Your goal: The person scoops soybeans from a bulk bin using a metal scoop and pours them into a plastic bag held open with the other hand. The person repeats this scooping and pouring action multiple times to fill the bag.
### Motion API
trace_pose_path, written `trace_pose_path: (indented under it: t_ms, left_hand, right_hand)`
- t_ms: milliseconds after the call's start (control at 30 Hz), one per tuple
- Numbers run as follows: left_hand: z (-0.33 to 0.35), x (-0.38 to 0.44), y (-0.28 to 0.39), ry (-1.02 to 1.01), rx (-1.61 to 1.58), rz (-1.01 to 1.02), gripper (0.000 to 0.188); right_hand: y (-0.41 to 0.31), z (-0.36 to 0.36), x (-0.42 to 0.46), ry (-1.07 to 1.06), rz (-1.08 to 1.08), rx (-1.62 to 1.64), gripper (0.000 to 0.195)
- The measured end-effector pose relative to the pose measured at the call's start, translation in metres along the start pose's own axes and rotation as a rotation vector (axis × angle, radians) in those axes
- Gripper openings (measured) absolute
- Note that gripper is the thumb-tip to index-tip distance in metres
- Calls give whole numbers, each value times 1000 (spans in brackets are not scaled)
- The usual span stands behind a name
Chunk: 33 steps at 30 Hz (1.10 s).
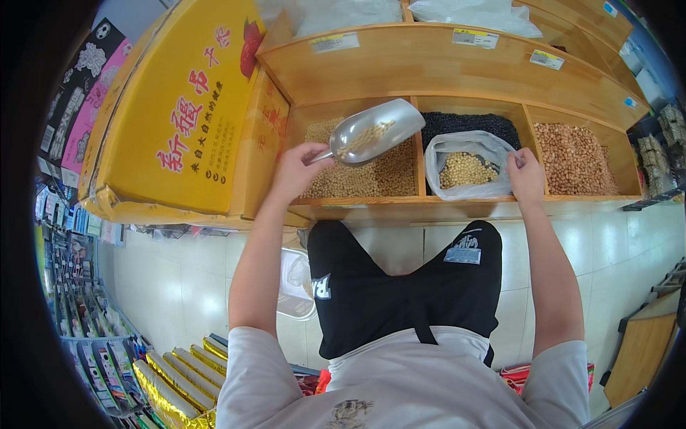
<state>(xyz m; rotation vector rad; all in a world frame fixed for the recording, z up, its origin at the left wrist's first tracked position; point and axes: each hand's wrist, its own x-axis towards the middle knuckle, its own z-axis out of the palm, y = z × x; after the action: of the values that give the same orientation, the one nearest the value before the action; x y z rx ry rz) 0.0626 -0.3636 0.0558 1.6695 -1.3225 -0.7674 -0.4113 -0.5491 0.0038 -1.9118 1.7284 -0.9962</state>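
My left hand (302,170) grips the handle of a metal scoop (370,128), which carries a small heap of pale soybeans (370,134). The scoop is held over the left compartment, above loose soybeans (343,179), its mouth pointing right. In my right hand (524,174) is the rim of a clear plastic bag (437,185), pinched at its right side. Yellow soybeans (465,169) lie inside the bag, whose mouth is spread open. It rests in the middle compartment, in front of black beans (466,126).
The right compartment of the wooden bin (466,100) holds reddish-brown peanuts (573,155). A large yellow carton (187,112) stands close on the left. Plastic bags (477,13) lie on the upper tier. On the floor sits a white basket (295,305); gold packages (182,381) stand behind at left.
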Motion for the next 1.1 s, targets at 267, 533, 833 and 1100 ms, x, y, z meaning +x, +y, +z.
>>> trace_pose_path:
  t_ms: [267,533,833,1100]
  left_hand:
    - [6,-20,159,-77,830,339,28]
    - [-3,-30,189,20,1052,389,27]
    - [-18,1,73,-92,977,-36,27]
    - [25,-5,-2,-64,769,-25,31]
  right_hand:
    - [3,2,0,3,-2,-4,28]
    - [-1,-1,-2,-23,10,3,28]
    - [-1,0,-2,-24,38,1,29]
    - [0,1,-1,-13,4,-8,28]
